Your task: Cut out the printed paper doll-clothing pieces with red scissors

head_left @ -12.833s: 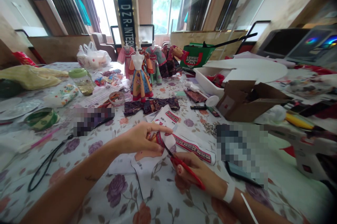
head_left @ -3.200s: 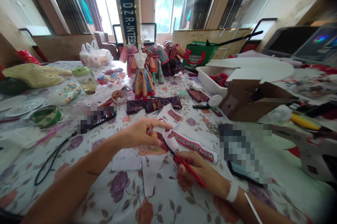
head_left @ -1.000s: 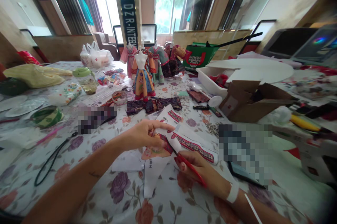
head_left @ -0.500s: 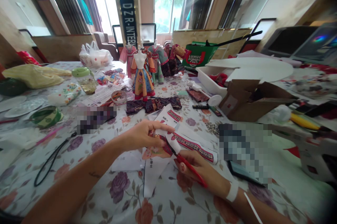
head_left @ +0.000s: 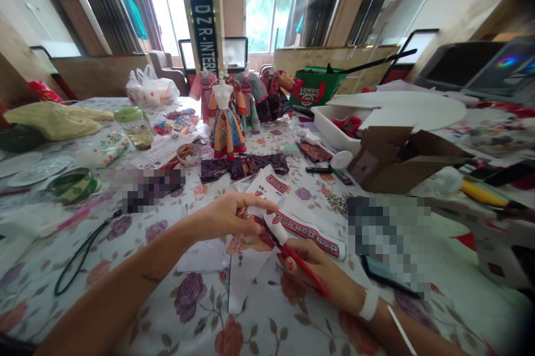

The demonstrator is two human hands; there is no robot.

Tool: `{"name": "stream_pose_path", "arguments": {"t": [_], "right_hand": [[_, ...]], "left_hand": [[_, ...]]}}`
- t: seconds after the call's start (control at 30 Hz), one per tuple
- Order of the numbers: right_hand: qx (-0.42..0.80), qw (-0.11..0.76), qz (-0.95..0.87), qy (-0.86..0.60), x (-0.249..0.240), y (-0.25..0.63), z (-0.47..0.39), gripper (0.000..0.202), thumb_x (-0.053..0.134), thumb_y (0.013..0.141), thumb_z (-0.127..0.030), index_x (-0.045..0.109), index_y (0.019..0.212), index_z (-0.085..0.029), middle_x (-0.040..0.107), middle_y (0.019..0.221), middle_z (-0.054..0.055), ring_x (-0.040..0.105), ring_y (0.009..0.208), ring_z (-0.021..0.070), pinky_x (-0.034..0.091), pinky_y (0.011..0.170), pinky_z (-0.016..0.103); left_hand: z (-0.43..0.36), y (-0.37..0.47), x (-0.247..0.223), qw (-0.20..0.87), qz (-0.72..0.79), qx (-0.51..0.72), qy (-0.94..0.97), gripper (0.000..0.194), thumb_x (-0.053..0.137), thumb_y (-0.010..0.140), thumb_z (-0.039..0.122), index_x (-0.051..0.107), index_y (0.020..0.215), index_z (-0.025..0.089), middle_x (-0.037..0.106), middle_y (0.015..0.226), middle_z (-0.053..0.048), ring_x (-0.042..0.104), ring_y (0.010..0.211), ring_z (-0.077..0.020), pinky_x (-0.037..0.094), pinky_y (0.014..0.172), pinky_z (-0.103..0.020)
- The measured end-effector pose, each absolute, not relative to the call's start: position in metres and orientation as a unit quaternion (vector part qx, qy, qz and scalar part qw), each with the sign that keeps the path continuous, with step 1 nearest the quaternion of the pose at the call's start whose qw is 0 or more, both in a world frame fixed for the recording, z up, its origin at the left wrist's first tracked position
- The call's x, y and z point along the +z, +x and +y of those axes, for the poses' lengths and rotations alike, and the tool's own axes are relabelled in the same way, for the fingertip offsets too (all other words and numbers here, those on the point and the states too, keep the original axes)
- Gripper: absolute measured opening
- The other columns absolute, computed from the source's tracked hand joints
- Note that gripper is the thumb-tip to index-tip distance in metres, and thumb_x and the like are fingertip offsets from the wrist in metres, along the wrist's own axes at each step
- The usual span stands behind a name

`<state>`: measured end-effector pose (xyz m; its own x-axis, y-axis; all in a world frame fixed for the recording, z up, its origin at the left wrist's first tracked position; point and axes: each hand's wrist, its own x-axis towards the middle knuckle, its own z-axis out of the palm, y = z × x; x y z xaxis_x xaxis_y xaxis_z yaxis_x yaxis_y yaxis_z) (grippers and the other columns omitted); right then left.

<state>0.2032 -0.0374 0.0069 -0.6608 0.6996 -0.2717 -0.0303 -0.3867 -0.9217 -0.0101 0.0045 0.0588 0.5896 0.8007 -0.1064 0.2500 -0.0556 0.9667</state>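
Note:
Between the thumb and fingers of my left hand [head_left: 228,215] is a printed fabric piece [head_left: 249,242], orange and red with a white margin. My right hand [head_left: 321,275] is closed around red-handled scissors [head_left: 310,271], whose blades point up and left at the edge of this piece. Part of the blades is hidden by the white margin, which curls up between the hands. Under and behind the hands lie white printed sheets with a red and black patterned border [head_left: 311,233]. A folded dark patterned cloth [head_left: 244,167] lies farther back.
Small dress forms in colourful robes [head_left: 223,130] stand beyond the cloth. To the right are an open cardboard box [head_left: 382,164], a white tray [head_left: 334,130] and a dark tablet-like device [head_left: 390,275]. On the left sit a green-lidded jar [head_left: 136,128] and a green tape roll [head_left: 72,186].
Both hands stay almost in place. The scissors and the curled white margin have shifted very slightly; the grip on each thing is the same.

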Motion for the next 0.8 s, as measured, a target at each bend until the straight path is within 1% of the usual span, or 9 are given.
{"name": "stream_pose_path", "arguments": {"t": [0.13, 0.3, 0.47, 0.63, 0.73, 0.8], "right_hand": [[0.764, 0.237, -0.500, -0.333, 0.0084, 0.2028, -0.0371, 0.052, 0.069, 0.063, -0.063, 0.041, 0.063, -0.019, 0.035, 0.044, -0.011, 0.040, 0.039, 0.0065, 0.040, 0.046, 0.024], [0.759, 0.243, -0.501, -0.338, 0.0061, 0.2031, -0.0370, 0.050, 0.068, 0.066, -0.061, 0.041, 0.064, -0.019, 0.038, 0.044, -0.010, 0.043, 0.039, 0.0072, 0.038, 0.045, 0.023], [0.759, 0.237, -0.502, -0.341, 0.0038, 0.2034, -0.0364, 0.051, 0.069, 0.064, -0.060, 0.041, 0.064, -0.019, 0.040, 0.043, -0.009, 0.044, 0.040, 0.0075, 0.038, 0.044, 0.023], [0.760, 0.241, -0.494, -0.348, 0.0056, 0.2031, -0.0374, 0.051, 0.071, 0.063, -0.060, 0.041, 0.063, -0.019, 0.043, 0.043, -0.008, 0.045, 0.040, 0.0077, 0.036, 0.044, 0.022], [0.758, 0.240, -0.497, -0.348, 0.0051, 0.2037, -0.0370, 0.049, 0.071, 0.064, -0.058, 0.042, 0.063, -0.018, 0.044, 0.042, -0.008, 0.045, 0.040, 0.0079, 0.036, 0.043, 0.022], [0.758, 0.237, -0.502, -0.342, 0.0034, 0.2049, -0.0360, 0.050, 0.070, 0.064, -0.060, 0.043, 0.063, -0.018, 0.045, 0.042, -0.007, 0.046, 0.040, 0.0084, 0.037, 0.044, 0.022]], "left_hand": [[0.0049, -0.0098, 0.0589, 0.567, 0.380, 0.245, 0.689, 0.046, 0.071, 0.071, 0.028, 0.065, 0.116, 0.020, 0.062, 0.083, -0.002, 0.048, 0.064, -0.0104, 0.037, 0.053, -0.019], [0.0054, -0.0106, 0.0569, 0.589, 0.379, 0.239, 0.672, 0.047, 0.070, 0.071, 0.026, 0.063, 0.117, 0.021, 0.059, 0.078, 0.000, 0.043, 0.057, -0.0075, 0.034, 0.050, -0.019], [0.0050, -0.0107, 0.0577, 0.603, 0.382, 0.234, 0.659, 0.049, 0.071, 0.071, 0.027, 0.063, 0.118, 0.020, 0.057, 0.075, 0.001, 0.037, 0.052, -0.0057, 0.028, 0.047, -0.018], [0.0050, -0.0105, 0.0583, 0.600, 0.377, 0.241, 0.663, 0.050, 0.073, 0.069, 0.028, 0.063, 0.117, 0.019, 0.056, 0.073, 0.001, 0.039, 0.054, -0.0068, 0.030, 0.047, -0.019], [0.0049, -0.0104, 0.0580, 0.600, 0.375, 0.238, 0.665, 0.049, 0.071, 0.071, 0.027, 0.063, 0.119, 0.019, 0.051, 0.066, 0.003, 0.036, 0.053, -0.0065, 0.028, 0.047, -0.018], [0.0045, -0.0102, 0.0587, 0.593, 0.379, 0.235, 0.671, 0.049, 0.071, 0.071, 0.026, 0.062, 0.119, 0.019, 0.044, 0.059, 0.005, 0.031, 0.050, -0.0058, 0.025, 0.045, -0.018]]}}
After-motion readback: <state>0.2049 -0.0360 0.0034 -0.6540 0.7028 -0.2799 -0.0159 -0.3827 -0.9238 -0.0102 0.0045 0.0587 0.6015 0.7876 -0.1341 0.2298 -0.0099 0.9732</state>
